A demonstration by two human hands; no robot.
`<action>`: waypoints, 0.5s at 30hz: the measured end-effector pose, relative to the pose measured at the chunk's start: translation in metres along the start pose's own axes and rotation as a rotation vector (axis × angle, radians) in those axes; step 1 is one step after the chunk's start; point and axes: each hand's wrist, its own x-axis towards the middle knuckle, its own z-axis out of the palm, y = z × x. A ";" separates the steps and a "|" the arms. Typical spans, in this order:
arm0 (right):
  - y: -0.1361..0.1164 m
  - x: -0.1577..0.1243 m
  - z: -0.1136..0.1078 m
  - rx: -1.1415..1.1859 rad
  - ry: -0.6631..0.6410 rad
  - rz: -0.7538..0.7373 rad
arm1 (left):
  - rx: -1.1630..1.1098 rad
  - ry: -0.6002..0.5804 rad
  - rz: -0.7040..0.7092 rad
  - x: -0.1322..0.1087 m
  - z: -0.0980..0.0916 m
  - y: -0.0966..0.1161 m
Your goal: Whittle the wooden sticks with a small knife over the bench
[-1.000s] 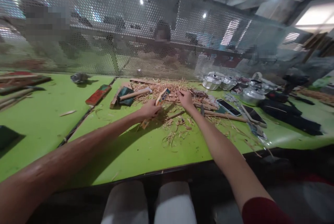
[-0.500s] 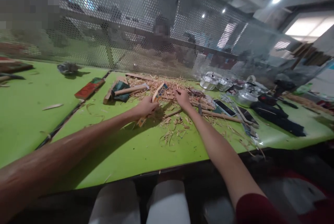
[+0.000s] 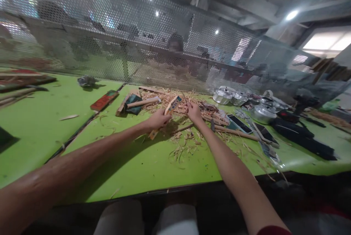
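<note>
My left hand (image 3: 158, 119) is wrapped round a flat wooden strip (image 3: 173, 104) with blue and yellow markings. The strip tilts up toward the far right, and its lower end shows below the fist. To the right of it, my right hand (image 3: 194, 111) has its fingers drawn together over the wood shavings (image 3: 175, 94). Whatever those fingers hold, if anything, is too small to name. Loose curls of shavings (image 3: 183, 147) lie on the green tabletop (image 3: 142, 176) below the hands. A wooden stick (image 3: 238, 132) lies right of my right wrist.
Left of the shavings are a wooden-handled tool (image 3: 142, 102) with dark green cloth and a red block (image 3: 104, 100). At right lie a phone (image 3: 239, 123), metal pots (image 3: 263, 113) and a black bag (image 3: 301, 138). A perforated metal screen (image 3: 153, 56) stands behind.
The view has shifted, so the table's things appear lower and mostly farther right. My left hand still grips the strip at nearly the same tilt; my right hand stays beside it.
</note>
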 end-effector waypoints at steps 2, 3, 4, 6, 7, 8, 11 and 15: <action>-0.003 0.000 0.000 -0.008 -0.003 -0.015 | -0.072 0.015 -0.018 0.000 -0.003 -0.003; -0.005 -0.001 -0.001 -0.017 -0.008 -0.038 | -0.106 0.016 -0.024 0.000 -0.004 -0.003; -0.007 -0.002 -0.001 -0.025 -0.011 -0.062 | -0.133 0.016 -0.028 0.000 -0.004 -0.004; -0.012 -0.005 -0.001 -0.025 -0.018 -0.104 | -0.157 0.030 -0.033 0.000 -0.004 -0.004; -0.014 -0.006 -0.002 -0.017 -0.025 -0.120 | -0.158 0.038 -0.038 0.000 -0.003 -0.004; -0.017 -0.007 -0.003 -0.007 -0.035 -0.135 | -0.153 0.046 -0.047 0.000 -0.003 -0.004; -0.025 -0.009 -0.007 0.000 -0.092 -0.178 | -0.133 0.062 -0.067 0.001 -0.003 -0.003; -0.035 -0.010 -0.015 -0.033 -0.251 -0.183 | -0.071 0.115 -0.070 -0.001 -0.005 -0.001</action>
